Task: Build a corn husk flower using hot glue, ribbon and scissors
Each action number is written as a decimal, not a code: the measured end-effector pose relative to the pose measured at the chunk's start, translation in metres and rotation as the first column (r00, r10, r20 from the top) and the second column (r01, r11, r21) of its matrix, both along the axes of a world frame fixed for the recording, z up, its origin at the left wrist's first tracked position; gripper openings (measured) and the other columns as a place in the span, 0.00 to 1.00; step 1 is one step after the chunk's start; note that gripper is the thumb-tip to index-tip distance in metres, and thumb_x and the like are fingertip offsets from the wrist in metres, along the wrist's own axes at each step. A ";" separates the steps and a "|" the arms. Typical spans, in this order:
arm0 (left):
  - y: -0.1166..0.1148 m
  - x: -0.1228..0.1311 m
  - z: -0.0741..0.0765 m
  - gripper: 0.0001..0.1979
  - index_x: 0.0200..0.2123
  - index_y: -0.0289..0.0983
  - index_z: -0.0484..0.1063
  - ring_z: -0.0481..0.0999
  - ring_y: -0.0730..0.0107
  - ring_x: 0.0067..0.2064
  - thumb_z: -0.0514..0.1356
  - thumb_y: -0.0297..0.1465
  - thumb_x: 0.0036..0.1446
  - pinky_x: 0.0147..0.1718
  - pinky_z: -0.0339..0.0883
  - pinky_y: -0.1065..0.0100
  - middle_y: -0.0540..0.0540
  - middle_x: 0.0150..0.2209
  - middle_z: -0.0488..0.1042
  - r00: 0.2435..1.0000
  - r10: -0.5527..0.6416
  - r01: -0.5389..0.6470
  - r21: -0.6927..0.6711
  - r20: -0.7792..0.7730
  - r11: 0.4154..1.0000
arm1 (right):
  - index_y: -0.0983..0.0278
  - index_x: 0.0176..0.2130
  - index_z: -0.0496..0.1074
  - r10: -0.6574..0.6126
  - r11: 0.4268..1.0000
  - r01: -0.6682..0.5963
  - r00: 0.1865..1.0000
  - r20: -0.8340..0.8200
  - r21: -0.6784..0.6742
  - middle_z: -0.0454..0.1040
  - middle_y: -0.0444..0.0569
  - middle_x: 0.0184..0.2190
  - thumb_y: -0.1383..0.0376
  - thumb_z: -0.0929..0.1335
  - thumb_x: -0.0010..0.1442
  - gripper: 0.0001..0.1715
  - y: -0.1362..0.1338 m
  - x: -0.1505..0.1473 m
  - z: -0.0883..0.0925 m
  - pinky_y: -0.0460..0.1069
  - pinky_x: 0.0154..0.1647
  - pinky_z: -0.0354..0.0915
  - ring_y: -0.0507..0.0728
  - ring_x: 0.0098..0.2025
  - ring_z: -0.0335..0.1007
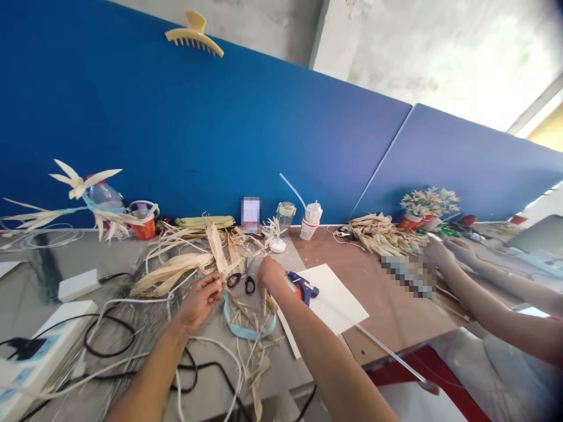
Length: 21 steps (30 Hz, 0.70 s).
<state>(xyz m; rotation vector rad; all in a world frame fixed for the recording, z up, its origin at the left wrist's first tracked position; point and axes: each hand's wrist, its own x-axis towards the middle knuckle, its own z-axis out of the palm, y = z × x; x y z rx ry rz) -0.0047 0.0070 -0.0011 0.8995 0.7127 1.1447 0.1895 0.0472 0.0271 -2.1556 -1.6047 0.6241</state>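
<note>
My left hand [200,302] is closed in a pinch on a narrow pale strip of corn husk [230,269] that points up and right. Just beyond it rises a broader dried husk [215,243]. Black-handled scissors [250,285] lie between my two hands. My right hand [271,274] is curled closed beside them; its fingers face away, so what it holds, if anything, is hidden. Right of that wrist, a blue glue gun [308,288] rests on a white sheet [336,299]. A light blue ribbon [248,333] curves among husk scraps below my hands.
Dried husks [176,272] cover the table's middle. A power strip [33,357] and tangled cables are at left. Toward the back stand a phone [251,214], a jar [286,215] and a paper cup [309,227]. A co-worker's hands [440,255] are at right.
</note>
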 end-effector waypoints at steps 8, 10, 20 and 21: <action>-0.001 0.007 -0.003 0.09 0.26 0.34 0.74 0.58 0.78 0.20 0.66 0.33 0.43 0.20 0.49 0.74 0.51 0.21 0.68 0.969 0.117 -0.095 0.109 -0.220 0.989 | 0.64 0.38 0.72 0.124 0.988 -0.081 0.923 -0.365 0.130 0.72 0.46 0.25 0.72 0.58 0.54 0.16 -0.028 0.009 0.021 0.45 0.27 0.64 0.52 0.26 0.69; -0.001 0.008 -0.005 0.09 0.26 0.34 0.75 0.59 0.76 0.21 0.66 0.34 0.43 0.20 0.50 0.73 0.51 0.21 0.68 0.949 0.153 -0.115 0.151 -0.274 0.982 | 0.65 0.36 0.71 0.171 0.985 -0.147 0.695 -0.699 0.095 0.68 0.42 0.20 0.71 0.58 0.53 0.15 -0.038 0.001 0.019 0.43 0.20 0.59 0.49 0.18 0.62; -0.004 0.009 0.004 0.08 0.26 0.37 0.76 0.68 0.67 0.28 0.67 0.32 0.39 0.29 0.61 0.69 0.48 0.25 0.74 0.847 0.319 -0.241 0.228 -0.424 0.943 | 0.65 0.28 0.71 0.234 0.926 -0.371 0.440 -0.867 0.062 0.62 0.37 0.13 0.65 0.62 0.56 0.10 -0.047 -0.020 0.005 0.41 0.14 0.48 0.45 0.12 0.53; -0.004 0.010 0.005 0.07 0.26 0.37 0.76 0.68 0.67 0.29 0.66 0.32 0.39 0.29 0.61 0.69 0.48 0.25 0.74 0.832 0.324 -0.234 0.244 -0.450 0.941 | 0.65 0.30 0.71 0.221 0.925 -0.375 0.418 -0.881 0.054 0.63 0.37 0.13 0.67 0.62 0.56 0.09 -0.047 -0.020 0.004 0.41 0.14 0.49 0.45 0.12 0.54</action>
